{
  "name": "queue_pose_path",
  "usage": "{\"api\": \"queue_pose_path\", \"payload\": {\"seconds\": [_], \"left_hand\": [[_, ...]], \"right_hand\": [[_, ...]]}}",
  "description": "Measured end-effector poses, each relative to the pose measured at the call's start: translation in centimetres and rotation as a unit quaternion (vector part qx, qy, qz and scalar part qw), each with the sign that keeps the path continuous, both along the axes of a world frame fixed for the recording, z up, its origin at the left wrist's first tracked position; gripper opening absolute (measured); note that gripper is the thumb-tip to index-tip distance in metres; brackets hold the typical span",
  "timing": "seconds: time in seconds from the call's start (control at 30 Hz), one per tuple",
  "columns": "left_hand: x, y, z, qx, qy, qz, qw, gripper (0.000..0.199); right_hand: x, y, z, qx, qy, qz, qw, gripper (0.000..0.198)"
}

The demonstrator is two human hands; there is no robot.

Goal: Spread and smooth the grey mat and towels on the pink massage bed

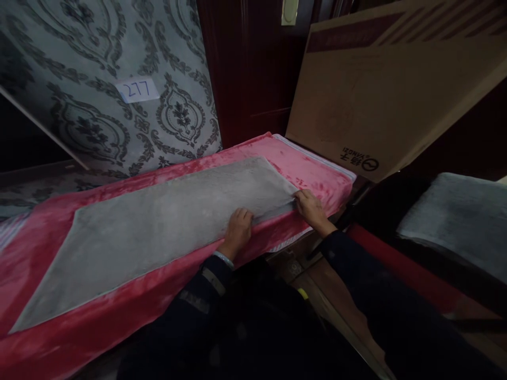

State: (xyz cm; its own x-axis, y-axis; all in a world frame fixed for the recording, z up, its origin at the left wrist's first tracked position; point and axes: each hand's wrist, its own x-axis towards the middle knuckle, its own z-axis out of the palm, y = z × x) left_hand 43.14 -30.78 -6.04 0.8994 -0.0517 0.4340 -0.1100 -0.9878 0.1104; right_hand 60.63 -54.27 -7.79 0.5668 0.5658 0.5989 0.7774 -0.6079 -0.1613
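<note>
Count: two hands working, one grey cloth (150, 232) lying on one pink cover (320, 177), and a second grey cloth (459, 221) resting apart on a dark surface at right. One carton (356, 95), one label (138, 89) reading "277", one door (253, 68).

Hands: right hand (312, 207) is pinching the first cloth's near right corner between thumb and fingers. Left hand (238, 229) is bending its fingers over the near edge, left of the other; cannot tell whether it is gripping or only pressing. Between them a darker strip is showing along that edge.

Surroundings: the carton is leaning beyond the cover's right end; patterned wallpaper (182, 105) is rising behind, carrying the label. The left hand is hiding a short stretch of the cloth's near edge.

Orientation: the first cloth is lying flat for the most part, its long axis running from near left to far right, its right end pointing toward the carton.
</note>
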Motion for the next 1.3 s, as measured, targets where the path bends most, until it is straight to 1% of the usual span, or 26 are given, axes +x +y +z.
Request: {"api": "queue_pose_path", "payload": {"seconds": [0.17,0.27,0.43,0.5,0.6,0.67,0.73,0.8,0.87,0.97,1.03,1.1,1.17,1.23,1.3], "left_hand": [[-0.4,-0.3,-0.1,0.064,0.04,-0.008,0.997,0.023],[-0.6,-0.4,-0.1,0.072,0.053,-0.012,0.996,0.022],[-1.0,-0.4,0.2,0.07,0.052,-0.004,0.996,0.021],[-1.4,-0.6,0.2,0.059,0.048,-0.013,0.997,0.021],[-2.4,-1.1,0.0,0.032,0.031,-0.044,0.998,0.025],[-3.2,-1.4,-0.1,0.005,0.02,-0.064,0.998,0.029],[-3.8,-1.4,0.1,-0.028,0.006,-0.072,0.997,0.033],[-4.4,-0.7,0.6,-0.053,-0.014,-0.05,0.997,0.037],[-5.2,0.7,1.2,-0.057,-0.03,0.014,0.998,0.041],[-7.1,3.2,1.4,-0.034,-0.013,0.143,0.989,0.047],[-8.5,4.3,1.0,-0.018,0.023,0.203,0.979,0.053],[-10.0,4.4,0.4,-0.009,0.054,0.224,0.973,0.056],[-11.1,3.8,-0.1,-0.008,0.064,0.226,0.972,0.057],[-11.9,3.1,-0.5,-0.017,0.059,0.219,0.974,0.058],[-12.7,3.2,-0.6,-0.029,0.055,0.19,0.98,0.055]], "right_hand": [[-0.9,-0.3,-1.2,-0.024,-0.011,0.004,1.0,0.026],[-1.1,-0.3,-1.8,-0.013,-0.014,-0.002,1.0,0.026],[-1.2,-0.7,-1.7,-0.012,-0.003,0.01,1.0,0.026],[-1.5,-1.0,-1.5,-0.014,0.006,0.017,1.0,0.027],[-2.2,-0.6,-0.6,0.004,0.008,-0.009,1.0,0.025],[-2.9,0.7,0.4,0.031,0.01,-0.011,0.999,0.028],[-3.7,3.0,1.6,0.048,0.019,0.033,0.998,0.035],[-4.5,5.6,2.4,0.04,0.028,0.085,0.995,0.042],[-5.2,8.0,2.5,0.006,0.032,0.11,0.993,0.048],[-5.7,9.8,1.3,-0.068,0.04,0.11,0.991,0.049],[-5.7,9.8,0.0,-0.102,0.044,0.101,0.989,0.048],[-5.8,9.4,-1.0,-0.108,0.043,0.095,0.989,0.048],[-5.8,8.8,-1.6,-0.099,0.037,0.095,0.99,0.051],[-5.7,8.3,-2.1,-0.093,0.028,0.105,0.99,0.055],[-5.3,8.1,-2.8,-0.088,0.014,0.108,0.99,0.06]]}}
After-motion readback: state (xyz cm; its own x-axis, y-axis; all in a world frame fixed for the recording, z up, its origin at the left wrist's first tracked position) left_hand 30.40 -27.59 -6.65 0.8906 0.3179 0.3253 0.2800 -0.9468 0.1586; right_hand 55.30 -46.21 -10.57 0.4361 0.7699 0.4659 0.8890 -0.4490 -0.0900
